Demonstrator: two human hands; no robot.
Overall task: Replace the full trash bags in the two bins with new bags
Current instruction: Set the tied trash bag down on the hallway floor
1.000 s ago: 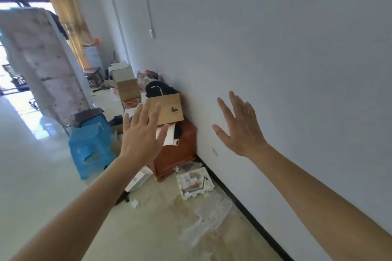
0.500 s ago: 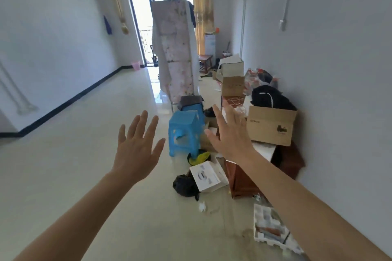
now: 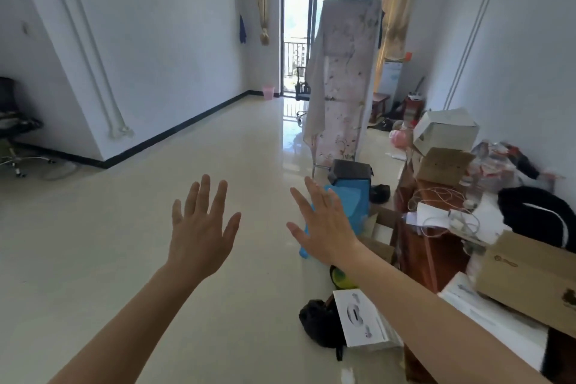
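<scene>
left hand point(image 3: 199, 229) spread, empty | right hand point(image 3: 325, 227) spread, empty, half-hides blue stool point(image 3: 353, 201) | pink bin point(image 3: 268, 92) distant

the left hand point(image 3: 201, 234) and right hand point(image 3: 327, 227) were bare, with long, slim fingers. the left forearm point(image 3: 131, 321) and right forearm point(image 3: 436, 315) were bare as well, uncovered right to the frame's lower edge.

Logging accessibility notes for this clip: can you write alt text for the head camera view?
The left hand and right hand are raised open and empty over a glossy floor in a long room. A pink bin stands far off beside the balcony door; a blue stool and cardboard boxes crowd the right side.
</scene>
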